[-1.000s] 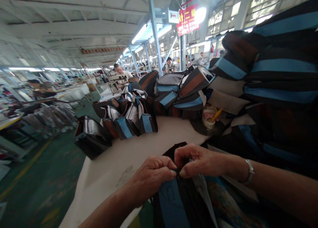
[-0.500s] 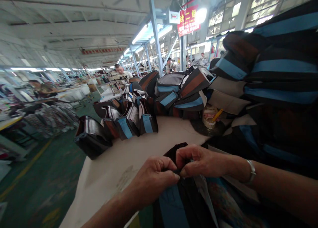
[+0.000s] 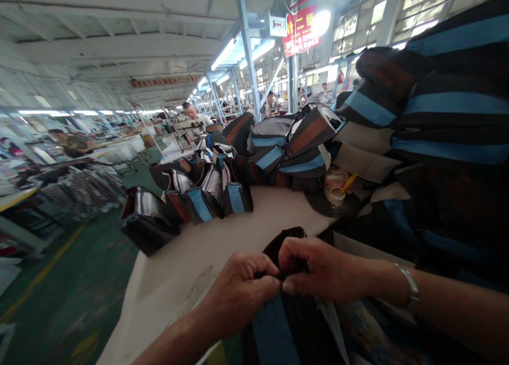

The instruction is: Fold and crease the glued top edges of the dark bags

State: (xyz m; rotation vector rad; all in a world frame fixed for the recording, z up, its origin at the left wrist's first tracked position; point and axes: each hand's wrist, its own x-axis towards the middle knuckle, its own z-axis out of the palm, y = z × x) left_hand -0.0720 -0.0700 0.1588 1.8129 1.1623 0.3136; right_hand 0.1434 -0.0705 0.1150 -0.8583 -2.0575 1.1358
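A dark bag (image 3: 274, 328) with a blue stripe down its side stands upright at the table's near edge, close to my body. My left hand (image 3: 242, 285) pinches the top edge of this bag between thumb and fingers. Right beside it, my right hand (image 3: 318, 269) pinches the same edge, its fingers curled and a bracelet (image 3: 409, 285) on the wrist. The two pinches nearly touch. What lies between the fingertips is dark and too small to make out apart from the bag's edge.
Several similar bags (image 3: 199, 201) stand along the table (image 3: 170, 269), with a black one (image 3: 147, 222) at its left edge. A tall pile of bags (image 3: 453, 105) rises on the right. A small pot (image 3: 336, 193) holds a yellow-handled tool (image 3: 349, 183). Other people (image 3: 67, 142) sit farther off.
My right hand has shifted slightly down and left, and its thumb has moved closer to my left fingertips. Both hands keep pinching the bag's top edge.
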